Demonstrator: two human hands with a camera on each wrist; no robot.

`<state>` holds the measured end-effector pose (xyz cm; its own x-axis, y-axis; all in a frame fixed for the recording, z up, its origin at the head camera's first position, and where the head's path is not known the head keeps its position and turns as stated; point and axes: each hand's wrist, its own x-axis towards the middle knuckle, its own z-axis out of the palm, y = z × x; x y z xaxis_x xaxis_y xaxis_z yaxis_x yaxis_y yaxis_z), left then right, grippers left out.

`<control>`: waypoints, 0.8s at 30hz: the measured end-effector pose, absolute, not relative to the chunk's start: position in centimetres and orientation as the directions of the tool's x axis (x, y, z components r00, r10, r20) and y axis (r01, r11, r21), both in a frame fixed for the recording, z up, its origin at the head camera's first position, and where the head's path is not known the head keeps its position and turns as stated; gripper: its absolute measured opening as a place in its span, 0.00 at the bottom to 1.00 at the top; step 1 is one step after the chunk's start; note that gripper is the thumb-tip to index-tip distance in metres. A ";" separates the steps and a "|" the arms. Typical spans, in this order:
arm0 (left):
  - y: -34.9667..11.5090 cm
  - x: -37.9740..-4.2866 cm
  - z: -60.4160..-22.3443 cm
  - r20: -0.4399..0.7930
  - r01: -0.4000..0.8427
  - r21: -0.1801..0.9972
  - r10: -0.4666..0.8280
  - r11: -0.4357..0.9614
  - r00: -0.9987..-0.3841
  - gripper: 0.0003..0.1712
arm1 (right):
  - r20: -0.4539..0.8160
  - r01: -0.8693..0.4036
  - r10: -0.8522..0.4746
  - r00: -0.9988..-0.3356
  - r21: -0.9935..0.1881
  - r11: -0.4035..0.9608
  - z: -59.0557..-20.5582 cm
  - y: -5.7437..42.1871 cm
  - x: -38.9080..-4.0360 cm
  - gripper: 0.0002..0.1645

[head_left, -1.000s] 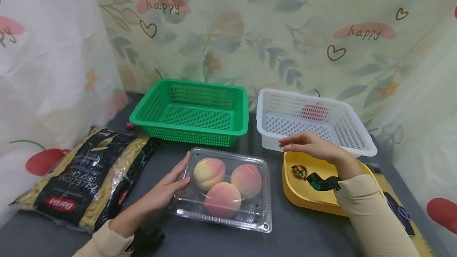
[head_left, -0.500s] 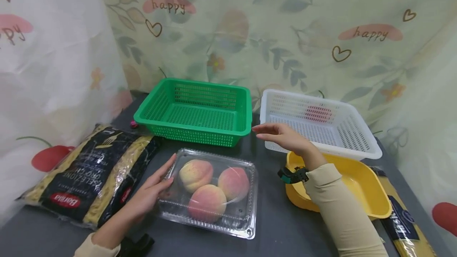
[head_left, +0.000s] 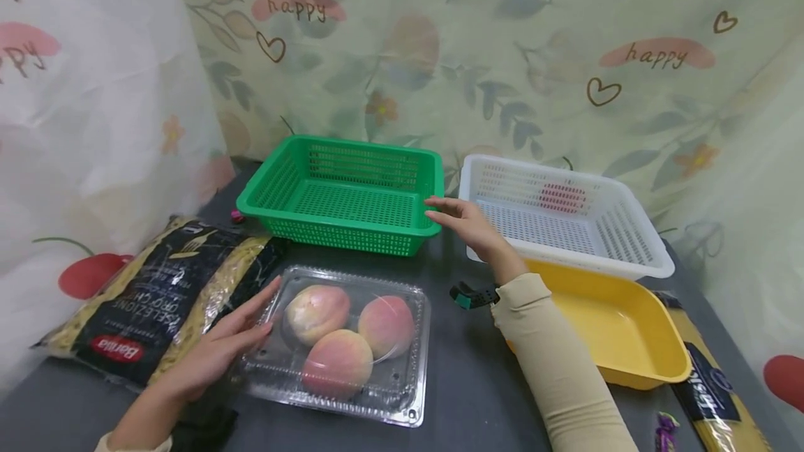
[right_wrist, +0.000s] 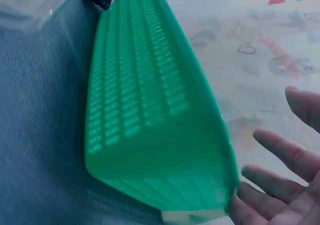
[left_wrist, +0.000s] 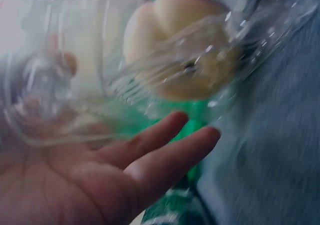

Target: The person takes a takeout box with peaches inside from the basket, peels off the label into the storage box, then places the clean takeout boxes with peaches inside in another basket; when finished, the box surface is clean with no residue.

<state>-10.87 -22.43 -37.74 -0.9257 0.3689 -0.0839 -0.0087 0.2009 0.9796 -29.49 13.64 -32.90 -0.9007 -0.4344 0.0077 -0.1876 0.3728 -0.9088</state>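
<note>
A clear plastic container [head_left: 402, 407] with three peaches [head_left: 339, 365] inside lies at the front middle. My left hand [head_left: 210, 354] holds it by its left side, thumb and index finger at the edge. In the left wrist view, two fairly straight fingers [left_wrist: 170, 155] of that hand show below the blurred plastic. My right hand [head_left: 467, 225] reaches out with loosely extended fingers at the right end of the green basket [head_left: 342, 232]. In the right wrist view its fingers [right_wrist: 275, 182] are spread, the lower ones right at the basket's rim.
A large Barilla pasta bag [head_left: 160, 298] lies on the left. Back right stands a white basket [head_left: 568, 257], with a yellow tray [head_left: 618, 326] before it and another pasta bag [head_left: 712, 382] beside that. Small wrapped candies [head_left: 666, 431] lie at front right and near the green basket.
The left hand has moved left and nearer, bringing the peach container along. From over the yellow tray, the right hand has gone left to the green basket's right rim.
</note>
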 end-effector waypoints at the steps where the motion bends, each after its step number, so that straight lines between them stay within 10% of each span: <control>1: -22.8 -10.8 -37.7 -0.079 0.002 0.978 0.380 0.208 -0.922 0.37 | 0.013 -0.188 -0.426 -0.905 -0.910 0.370 -33.1 13.4 -29.6 0.27; 14: -25.4 -9.9 -37.7 -0.073 0.045 0.977 0.529 0.207 -0.845 0.33 | 0.080 -0.125 -0.121 -0.989 -0.895 0.429 -36.4 8.9 -30.2 0.38; 24: -23.2 -9.0 -37.8 -0.093 0.017 0.947 0.325 0.321 -0.941 0.40 | 0.120 -0.136 -0.063 -0.991 -0.904 0.406 -37.1 8.4 -30.5 0.38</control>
